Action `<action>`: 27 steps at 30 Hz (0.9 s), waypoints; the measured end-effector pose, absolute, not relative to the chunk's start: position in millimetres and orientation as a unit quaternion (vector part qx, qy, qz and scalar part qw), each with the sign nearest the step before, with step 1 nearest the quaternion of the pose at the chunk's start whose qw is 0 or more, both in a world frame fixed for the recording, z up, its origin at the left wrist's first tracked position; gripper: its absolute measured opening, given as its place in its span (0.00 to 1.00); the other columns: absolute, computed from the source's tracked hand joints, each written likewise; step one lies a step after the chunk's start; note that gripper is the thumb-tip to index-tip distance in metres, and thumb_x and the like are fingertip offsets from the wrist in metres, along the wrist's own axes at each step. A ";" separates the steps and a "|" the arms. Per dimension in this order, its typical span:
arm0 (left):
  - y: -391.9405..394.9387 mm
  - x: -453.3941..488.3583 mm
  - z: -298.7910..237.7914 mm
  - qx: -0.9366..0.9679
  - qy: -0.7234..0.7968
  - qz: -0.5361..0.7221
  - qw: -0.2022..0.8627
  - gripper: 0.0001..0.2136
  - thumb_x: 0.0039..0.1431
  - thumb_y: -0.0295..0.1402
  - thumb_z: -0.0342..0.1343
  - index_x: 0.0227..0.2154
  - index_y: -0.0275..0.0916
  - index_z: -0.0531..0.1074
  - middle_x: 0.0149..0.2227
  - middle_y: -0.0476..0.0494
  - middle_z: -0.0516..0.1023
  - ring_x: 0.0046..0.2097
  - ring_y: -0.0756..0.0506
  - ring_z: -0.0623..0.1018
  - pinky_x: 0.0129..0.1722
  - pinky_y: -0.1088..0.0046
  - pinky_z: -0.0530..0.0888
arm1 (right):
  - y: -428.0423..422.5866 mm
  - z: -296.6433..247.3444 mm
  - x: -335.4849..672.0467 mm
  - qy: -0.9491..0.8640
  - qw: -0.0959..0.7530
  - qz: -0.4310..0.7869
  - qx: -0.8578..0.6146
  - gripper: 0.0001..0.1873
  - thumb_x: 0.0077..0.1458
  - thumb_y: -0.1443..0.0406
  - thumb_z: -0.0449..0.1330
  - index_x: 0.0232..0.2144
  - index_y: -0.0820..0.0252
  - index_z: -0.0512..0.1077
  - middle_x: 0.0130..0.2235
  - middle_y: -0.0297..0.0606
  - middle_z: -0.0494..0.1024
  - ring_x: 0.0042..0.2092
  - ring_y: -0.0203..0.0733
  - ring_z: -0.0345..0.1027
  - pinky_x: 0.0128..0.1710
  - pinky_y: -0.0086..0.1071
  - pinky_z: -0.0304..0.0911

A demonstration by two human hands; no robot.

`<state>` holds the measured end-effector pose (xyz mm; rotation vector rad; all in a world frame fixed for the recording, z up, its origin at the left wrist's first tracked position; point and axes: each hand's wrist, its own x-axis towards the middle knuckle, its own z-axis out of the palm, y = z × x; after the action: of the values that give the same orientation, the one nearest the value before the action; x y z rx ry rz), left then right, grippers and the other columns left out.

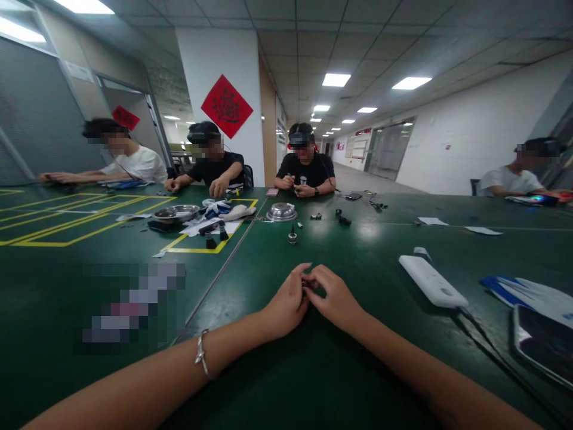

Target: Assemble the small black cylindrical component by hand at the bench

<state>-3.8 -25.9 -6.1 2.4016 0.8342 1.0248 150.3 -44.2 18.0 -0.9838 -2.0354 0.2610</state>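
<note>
My left hand [286, 301] and my right hand [333, 295] meet just above the green table [250, 382]. Fingers of both hands are pinched together around a small dark object [306, 285], mostly hidden by the fingertips, so its kind does not show. A silver bracelet [201, 355] circles my left wrist. Beyond my hands stands a small bottle-like item with a dark, narrow top [292, 235]. Behind that, a shiny metal bowl [282, 211] seems to lie upside down, with small dark parts [342, 217] to its right.
On the right lie a white power bank [432, 282] with a black cable, a blue-and-white glove [537, 295] and a phone [544, 343]. Left of centre are a metal basin [176, 213], gloves [235, 212] and black brushes [210, 240]. Several people sit around the table.
</note>
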 end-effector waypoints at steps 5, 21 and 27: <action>-22.8 -5.6 -4.6 0.837 0.290 0.373 0.275 0.31 0.53 0.20 0.46 0.57 0.38 0.38 0.46 0.37 0.66 0.49 0.43 0.70 0.50 0.56 0.66 | -43.7 16.4 147.5 -0.792 0.426 0.113 -0.422 0.05 0.50 0.72 0.54 0.31 0.59 0.63 0.29 0.32 0.66 0.31 0.36 0.61 0.32 0.30 0.59; -26.5 -5.5 2.5 0.773 0.341 0.387 0.370 0.30 0.53 0.23 0.51 0.54 0.41 0.42 0.36 0.49 0.70 0.38 0.48 0.74 0.42 0.65 0.70 | -47.5 23.1 154.8 -0.821 0.396 0.131 -0.389 0.09 0.53 0.72 0.54 0.38 0.59 0.69 0.35 0.36 0.71 0.38 0.38 0.65 0.40 0.32 0.61; -25.1 -5.7 1.8 0.780 0.330 0.389 0.363 0.30 0.52 0.22 0.51 0.54 0.41 0.43 0.37 0.48 0.70 0.40 0.48 0.74 0.44 0.64 0.70 | -46.1 23.4 156.1 -0.813 0.398 0.133 -0.403 0.06 0.53 0.69 0.58 0.35 0.58 0.69 0.33 0.34 0.69 0.35 0.36 0.64 0.37 0.30 0.60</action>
<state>-5.7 -25.1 1.8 2.0073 0.8501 1.0003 156.1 -46.1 23.4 -1.0213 -2.0591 0.3365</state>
